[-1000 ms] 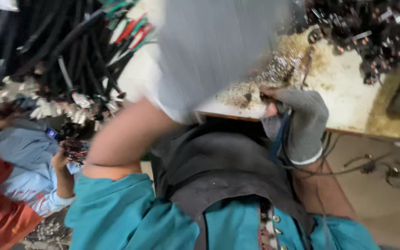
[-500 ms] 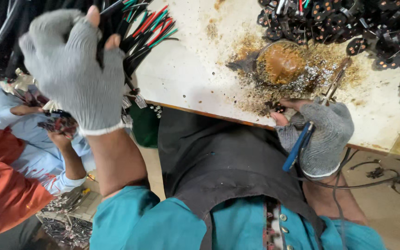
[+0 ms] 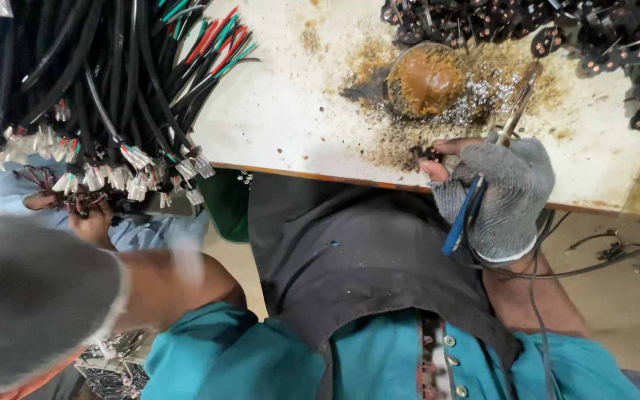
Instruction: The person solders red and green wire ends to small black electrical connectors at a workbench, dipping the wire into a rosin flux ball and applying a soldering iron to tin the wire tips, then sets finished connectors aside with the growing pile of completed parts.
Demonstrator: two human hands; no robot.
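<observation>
My right hand (image 3: 494, 192), in a grey fingerless glove, is closed around a soldering iron with a blue handle (image 3: 459, 222). Its metal tip (image 3: 516, 104) points up over the stained white table (image 3: 290, 111). The fingertips of that hand pinch a small dark part (image 3: 427, 153) at the table's front edge. My left hand (image 3: 31, 296), in a grey knit glove, is a blur at the lower left, below the table and away from the work. Whether it holds anything cannot be seen.
A thick bundle of black cables with white plugs (image 3: 98, 96) hangs over the table's left end. A round tin of brown paste (image 3: 427, 78) sits amid solder crumbs. Dark connector parts (image 3: 594, 37) pile at the top right. Another person's hand (image 3: 94, 222) handles wires at left.
My left hand has dropped from in front of the cable bundle to the lower left. My right hand has stayed at the table edge with the iron.
</observation>
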